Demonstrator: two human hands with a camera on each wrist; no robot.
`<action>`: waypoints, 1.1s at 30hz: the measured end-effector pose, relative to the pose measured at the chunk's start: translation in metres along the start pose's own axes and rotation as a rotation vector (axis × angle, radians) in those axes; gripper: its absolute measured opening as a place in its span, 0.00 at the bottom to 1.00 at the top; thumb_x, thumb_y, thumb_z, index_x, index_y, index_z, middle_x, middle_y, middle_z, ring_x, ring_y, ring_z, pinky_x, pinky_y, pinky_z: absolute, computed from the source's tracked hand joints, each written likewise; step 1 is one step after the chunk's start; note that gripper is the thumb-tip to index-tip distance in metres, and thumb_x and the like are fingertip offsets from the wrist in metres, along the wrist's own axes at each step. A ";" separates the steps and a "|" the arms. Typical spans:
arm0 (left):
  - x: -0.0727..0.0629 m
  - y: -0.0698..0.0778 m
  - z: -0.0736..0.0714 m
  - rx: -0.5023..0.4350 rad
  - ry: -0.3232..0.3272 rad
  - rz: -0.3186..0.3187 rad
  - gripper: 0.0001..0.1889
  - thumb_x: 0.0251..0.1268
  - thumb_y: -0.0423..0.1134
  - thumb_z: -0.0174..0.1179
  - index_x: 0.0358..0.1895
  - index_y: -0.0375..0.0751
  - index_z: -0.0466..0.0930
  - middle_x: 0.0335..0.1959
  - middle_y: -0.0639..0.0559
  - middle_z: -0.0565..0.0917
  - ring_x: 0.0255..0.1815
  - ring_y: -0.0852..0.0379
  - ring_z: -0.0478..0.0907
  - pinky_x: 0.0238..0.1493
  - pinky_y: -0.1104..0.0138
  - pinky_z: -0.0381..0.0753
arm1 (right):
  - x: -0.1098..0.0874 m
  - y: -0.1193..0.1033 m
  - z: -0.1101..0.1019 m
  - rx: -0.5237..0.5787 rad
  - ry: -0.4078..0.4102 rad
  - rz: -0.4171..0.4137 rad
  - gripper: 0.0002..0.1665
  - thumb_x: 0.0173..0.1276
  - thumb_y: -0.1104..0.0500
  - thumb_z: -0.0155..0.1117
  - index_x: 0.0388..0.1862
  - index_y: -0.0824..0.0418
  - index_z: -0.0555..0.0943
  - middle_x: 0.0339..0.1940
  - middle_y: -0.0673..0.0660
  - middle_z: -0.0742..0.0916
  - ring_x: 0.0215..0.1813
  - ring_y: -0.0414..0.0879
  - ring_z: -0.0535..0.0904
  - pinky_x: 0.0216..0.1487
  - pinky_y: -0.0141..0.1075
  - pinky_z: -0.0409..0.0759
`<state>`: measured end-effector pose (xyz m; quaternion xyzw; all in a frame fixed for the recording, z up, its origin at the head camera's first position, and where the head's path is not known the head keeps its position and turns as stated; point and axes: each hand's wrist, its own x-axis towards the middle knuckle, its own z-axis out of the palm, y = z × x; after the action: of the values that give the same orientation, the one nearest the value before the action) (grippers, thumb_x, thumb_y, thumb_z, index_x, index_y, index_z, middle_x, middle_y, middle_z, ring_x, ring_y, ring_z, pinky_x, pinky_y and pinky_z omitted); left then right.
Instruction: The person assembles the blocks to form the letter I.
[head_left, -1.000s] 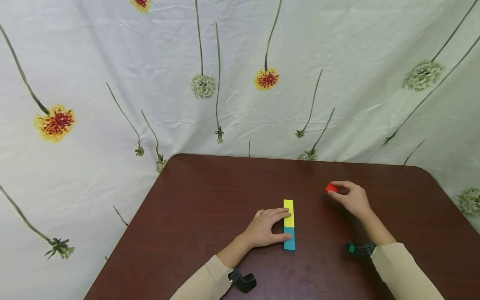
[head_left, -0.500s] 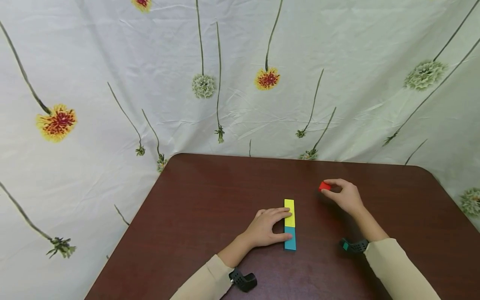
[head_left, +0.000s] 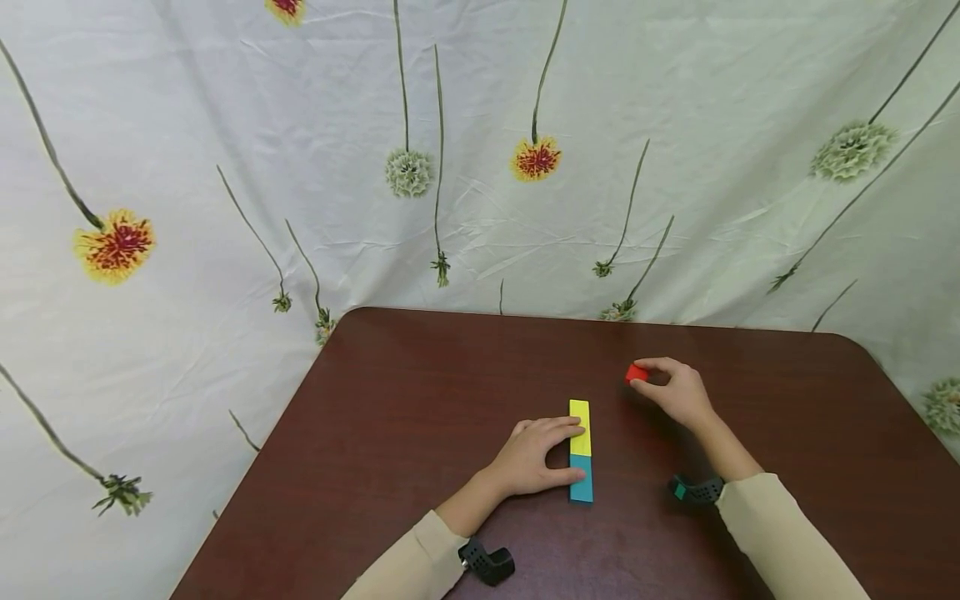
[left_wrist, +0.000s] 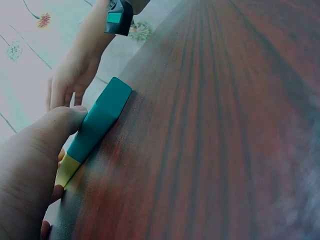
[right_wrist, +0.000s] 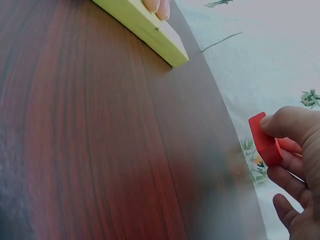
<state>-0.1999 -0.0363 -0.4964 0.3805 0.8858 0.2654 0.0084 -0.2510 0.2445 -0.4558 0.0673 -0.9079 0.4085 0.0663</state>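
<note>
A yellow block [head_left: 580, 435] and a teal block [head_left: 581, 489] lie end to end in one line on the brown table. My left hand [head_left: 531, 457] rests on them, its thumb [left_wrist: 70, 117] touching the teal block and two fingertips [right_wrist: 159, 9] on top of the yellow one. To the right and farther back, my right hand [head_left: 681, 396] pinches a small red block [head_left: 637, 373] between thumb and fingers. In the right wrist view that red block [right_wrist: 265, 140] is tilted and looks raised off the table.
The table [head_left: 420, 375] has a dark wood-grain top with rounded far corners. Behind it hangs a pale cloth [head_left: 480, 208] printed with flowers. Dark bands [head_left: 487, 562] sit on both wrists.
My right hand has moved left with the red block, toward the yellow and teal blocks. The left hand and those two blocks have stayed in place.
</note>
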 end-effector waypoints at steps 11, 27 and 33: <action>0.001 0.002 -0.002 -0.005 -0.015 -0.010 0.32 0.65 0.59 0.59 0.70 0.51 0.71 0.70 0.56 0.69 0.70 0.60 0.64 0.64 0.50 0.61 | 0.005 -0.007 0.014 0.005 -0.035 -0.026 0.22 0.66 0.58 0.69 0.56 0.68 0.81 0.54 0.68 0.82 0.52 0.61 0.76 0.43 0.47 0.78; 0.001 0.000 0.000 0.002 -0.008 -0.013 0.32 0.65 0.59 0.60 0.69 0.51 0.71 0.70 0.56 0.69 0.70 0.59 0.64 0.64 0.51 0.61 | 0.017 -0.022 0.034 -0.041 -0.103 -0.107 0.21 0.65 0.59 0.69 0.55 0.67 0.83 0.54 0.66 0.83 0.56 0.63 0.76 0.54 0.57 0.74; 0.001 0.001 -0.001 -0.001 -0.006 -0.005 0.32 0.65 0.59 0.60 0.69 0.50 0.71 0.70 0.56 0.69 0.70 0.60 0.64 0.64 0.51 0.61 | 0.020 -0.025 0.041 -0.034 -0.123 -0.132 0.21 0.65 0.58 0.69 0.54 0.66 0.83 0.53 0.65 0.83 0.56 0.63 0.76 0.54 0.57 0.74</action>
<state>-0.2002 -0.0356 -0.4954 0.3789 0.8867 0.2647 0.0120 -0.2687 0.1963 -0.4607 0.1507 -0.9107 0.3826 0.0383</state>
